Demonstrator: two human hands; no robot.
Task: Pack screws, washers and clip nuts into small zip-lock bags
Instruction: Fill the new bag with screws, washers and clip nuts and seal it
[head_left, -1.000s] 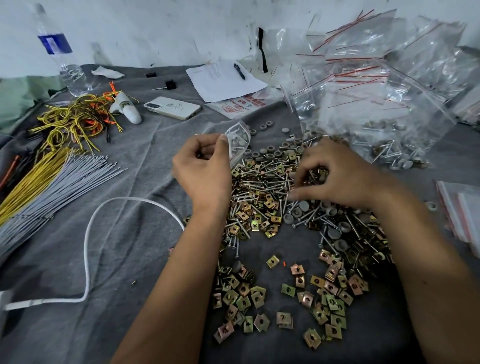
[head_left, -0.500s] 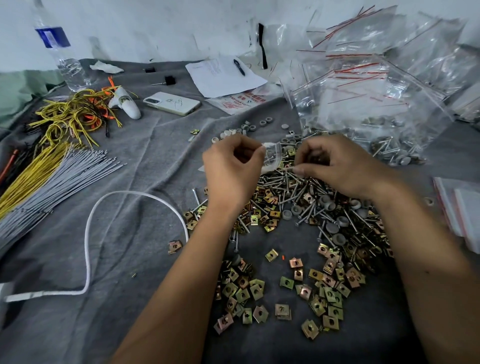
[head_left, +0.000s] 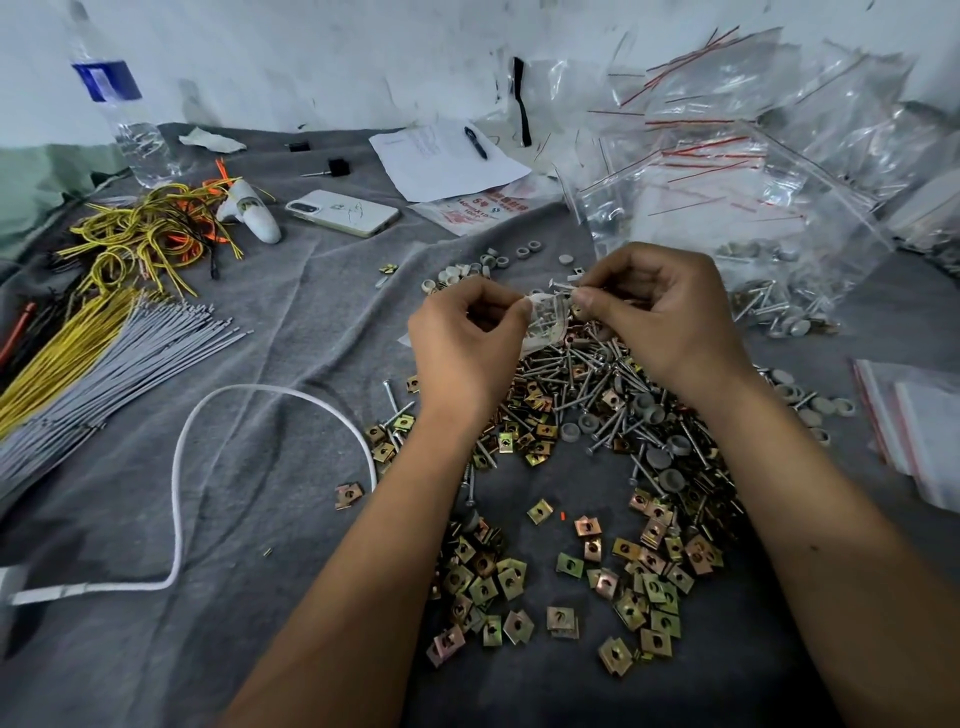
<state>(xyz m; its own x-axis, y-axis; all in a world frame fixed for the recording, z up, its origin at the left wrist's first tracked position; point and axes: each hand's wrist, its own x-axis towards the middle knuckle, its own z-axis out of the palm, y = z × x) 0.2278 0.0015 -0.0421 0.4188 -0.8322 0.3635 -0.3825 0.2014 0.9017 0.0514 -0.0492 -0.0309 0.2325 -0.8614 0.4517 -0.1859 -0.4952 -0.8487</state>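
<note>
Brass square clip nuts (head_left: 587, 582) lie nearest, steel screws (head_left: 587, 379) just beyond them; what seem filled clear zip-lock bags (head_left: 737, 218) pile far right, bundled wires (head_left: 93, 358) left.

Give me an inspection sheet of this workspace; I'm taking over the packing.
Surface: grey cloth, wrinkled.
Job's things: small zip-lock bag with screws inside; loose screws, clip nuts, grey washers; filled bags.
Clutter: phone, water bottle, paper with pen.
Hands: left hand and right hand both pinch the bag.
Cables: white cable; yellow wires; grey ties.
Surroundings: white wall.
</note>
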